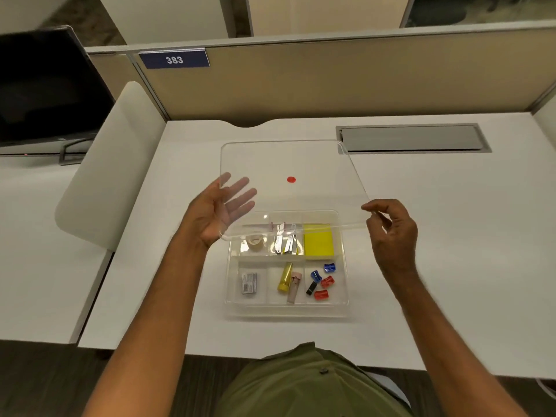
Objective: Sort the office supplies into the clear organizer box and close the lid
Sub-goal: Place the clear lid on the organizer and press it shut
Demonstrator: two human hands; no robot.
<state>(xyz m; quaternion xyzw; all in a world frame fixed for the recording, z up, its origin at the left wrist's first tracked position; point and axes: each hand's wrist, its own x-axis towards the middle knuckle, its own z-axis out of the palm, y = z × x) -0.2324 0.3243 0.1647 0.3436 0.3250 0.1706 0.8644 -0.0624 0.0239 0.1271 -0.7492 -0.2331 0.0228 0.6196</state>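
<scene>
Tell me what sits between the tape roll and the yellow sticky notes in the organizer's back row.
In the head view, metal clips fill the middle back compartment, between the tape roll and the yellow sticky notes, partly under the held lid's near edge.

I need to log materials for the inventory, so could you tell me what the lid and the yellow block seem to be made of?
The clear flat lid looks like glossy rigid plastic: fingers show through it. The square yellow block looks like matte paper, probably sticky notes.

dark monitor [45, 85], numbered partition sign [174, 59]
</scene>
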